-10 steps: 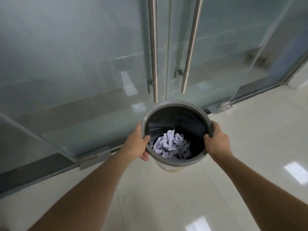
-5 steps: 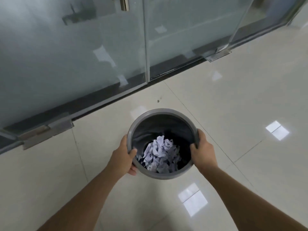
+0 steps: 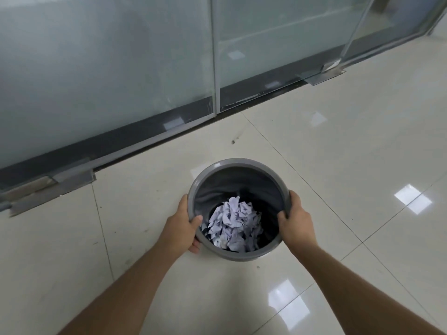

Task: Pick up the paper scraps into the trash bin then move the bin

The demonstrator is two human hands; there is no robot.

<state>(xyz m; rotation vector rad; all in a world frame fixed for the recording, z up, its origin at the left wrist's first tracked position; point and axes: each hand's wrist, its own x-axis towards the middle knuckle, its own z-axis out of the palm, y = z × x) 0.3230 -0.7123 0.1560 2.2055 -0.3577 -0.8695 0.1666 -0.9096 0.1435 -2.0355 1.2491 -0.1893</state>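
Note:
A round grey trash bin [image 3: 238,165] with a dark liner is low over the cream tiled floor, and I cannot tell whether its base touches the tiles. Crumpled white paper scraps [image 3: 233,224] fill its bottom. My left hand [image 3: 182,226] grips the rim on the left side, thumb hooked inside. On the opposite side my right hand [image 3: 296,221] clasps the rim, its thumb also over the edge. Both forearms reach in from the bottom of the view.
Frosted glass doors [image 3: 108,68] in a dark bottom rail run across the back, a short way beyond the bin. Metal floor hinges sit at the left [image 3: 48,184] and right [image 3: 321,76]. Glossy tiles [image 3: 362,141] spread to the right and in front.
The bin has come down from waist height near the door handles to floor level. The view has tilted downward, and both hands have kept their hold on the rim.

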